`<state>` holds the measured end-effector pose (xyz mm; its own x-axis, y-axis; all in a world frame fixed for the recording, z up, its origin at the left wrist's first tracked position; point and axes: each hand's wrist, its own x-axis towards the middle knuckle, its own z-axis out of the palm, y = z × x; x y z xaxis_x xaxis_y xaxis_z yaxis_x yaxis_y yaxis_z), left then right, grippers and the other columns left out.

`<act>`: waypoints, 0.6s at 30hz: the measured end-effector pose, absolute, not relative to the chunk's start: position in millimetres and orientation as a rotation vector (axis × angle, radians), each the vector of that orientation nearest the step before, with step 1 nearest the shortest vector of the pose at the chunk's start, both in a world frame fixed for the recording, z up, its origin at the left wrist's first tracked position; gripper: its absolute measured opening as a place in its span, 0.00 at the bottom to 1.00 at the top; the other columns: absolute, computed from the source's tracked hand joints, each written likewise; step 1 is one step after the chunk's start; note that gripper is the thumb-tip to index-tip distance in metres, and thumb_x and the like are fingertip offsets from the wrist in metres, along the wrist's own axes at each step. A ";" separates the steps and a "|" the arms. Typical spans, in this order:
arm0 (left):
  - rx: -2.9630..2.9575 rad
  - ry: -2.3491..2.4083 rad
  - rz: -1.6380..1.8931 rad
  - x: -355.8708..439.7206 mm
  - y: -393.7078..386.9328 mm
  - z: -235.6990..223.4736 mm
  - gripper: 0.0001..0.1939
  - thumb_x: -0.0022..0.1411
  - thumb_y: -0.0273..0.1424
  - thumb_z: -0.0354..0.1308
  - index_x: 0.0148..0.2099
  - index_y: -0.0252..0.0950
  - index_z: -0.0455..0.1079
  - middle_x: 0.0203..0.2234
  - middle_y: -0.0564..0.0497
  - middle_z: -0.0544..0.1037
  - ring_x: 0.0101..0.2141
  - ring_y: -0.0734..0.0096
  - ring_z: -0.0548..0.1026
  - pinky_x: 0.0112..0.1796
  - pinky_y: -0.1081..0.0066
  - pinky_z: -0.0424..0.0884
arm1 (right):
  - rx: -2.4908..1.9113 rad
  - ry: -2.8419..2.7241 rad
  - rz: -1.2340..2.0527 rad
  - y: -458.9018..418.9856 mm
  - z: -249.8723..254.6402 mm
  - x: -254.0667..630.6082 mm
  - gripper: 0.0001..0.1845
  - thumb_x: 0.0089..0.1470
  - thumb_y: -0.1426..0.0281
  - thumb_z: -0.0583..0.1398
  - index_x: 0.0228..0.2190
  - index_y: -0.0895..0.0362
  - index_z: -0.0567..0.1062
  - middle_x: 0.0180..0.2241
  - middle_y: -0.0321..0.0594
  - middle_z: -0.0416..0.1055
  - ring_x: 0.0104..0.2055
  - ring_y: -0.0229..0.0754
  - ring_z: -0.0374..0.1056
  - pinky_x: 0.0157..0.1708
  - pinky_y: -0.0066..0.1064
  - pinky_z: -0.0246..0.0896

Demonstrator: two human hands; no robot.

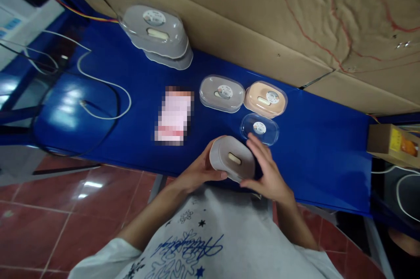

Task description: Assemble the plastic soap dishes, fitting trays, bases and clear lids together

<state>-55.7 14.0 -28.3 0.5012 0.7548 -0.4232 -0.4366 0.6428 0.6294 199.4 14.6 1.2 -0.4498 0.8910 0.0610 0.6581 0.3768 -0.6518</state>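
A grey oval plastic box, with a cream oval piece in the middle of its top, is tilted between my hands over the table's near edge. My left hand grips its left end, thumb along the near side. Around the right end, my right hand curves with the thumb at the near corner and fingers on the far side. Just beyond those fingers lies a clear oval lid with a round label. Behind it are a peach oval box and another grey one, each under a clear labelled cover.
A stack of grey oval boxes stands at the back left of the blue table. Nearer is a blurred-out pink rectangle. White and black cables loop on the left. A cardboard box sits at right, below a cardboard-covered wall.
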 end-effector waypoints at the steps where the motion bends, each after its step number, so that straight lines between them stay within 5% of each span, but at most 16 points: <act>1: 0.486 0.738 0.768 -55.2 14.1 -27.7 0.54 0.48 0.31 0.82 0.74 0.51 0.63 0.70 0.42 0.71 0.69 0.42 0.68 0.66 0.48 0.65 | -1.282 -2.265 0.871 10.3 4.6 194.7 0.52 0.63 0.49 0.67 0.77 0.45 0.50 0.78 0.48 0.51 0.79 0.61 0.53 0.73 0.62 0.60; 5: 0.529 0.732 0.750 -60.5 13.5 -24.9 0.48 0.51 0.32 0.81 0.71 0.49 0.67 0.69 0.40 0.72 0.69 0.40 0.69 0.67 0.43 0.64 | -1.240 -2.189 1.044 -0.2 9.2 189.5 0.38 0.66 0.54 0.66 0.72 0.46 0.64 0.76 0.48 0.57 0.77 0.56 0.58 0.72 0.54 0.64; 9: 0.665 0.714 0.674 -75.0 11.2 -22.6 0.49 0.52 0.33 0.80 0.72 0.52 0.64 0.71 0.41 0.69 0.70 0.40 0.67 0.68 0.42 0.65 | -1.233 -2.073 1.183 -4.7 8.4 206.3 0.33 0.72 0.53 0.59 0.72 0.47 0.63 0.75 0.48 0.60 0.77 0.55 0.59 0.71 0.52 0.65; 13: 1.083 0.839 0.495 -89.5 10.5 -19.1 0.51 0.58 0.37 0.77 0.77 0.57 0.55 0.72 0.41 0.65 0.69 0.41 0.69 0.68 0.37 0.64 | -1.356 -2.223 0.886 -9.1 5.3 221.1 0.33 0.68 0.56 0.64 0.70 0.45 0.66 0.76 0.47 0.57 0.78 0.58 0.56 0.71 0.58 0.62; 18: 1.867 1.124 0.349 -95.5 14.1 -17.1 0.42 0.63 0.33 0.72 0.75 0.47 0.60 0.74 0.38 0.61 0.72 0.36 0.60 0.69 0.33 0.59 | -1.487 -2.376 0.502 -4.3 -4.9 224.4 0.29 0.68 0.62 0.64 0.68 0.46 0.69 0.77 0.45 0.55 0.80 0.60 0.48 0.74 0.64 0.52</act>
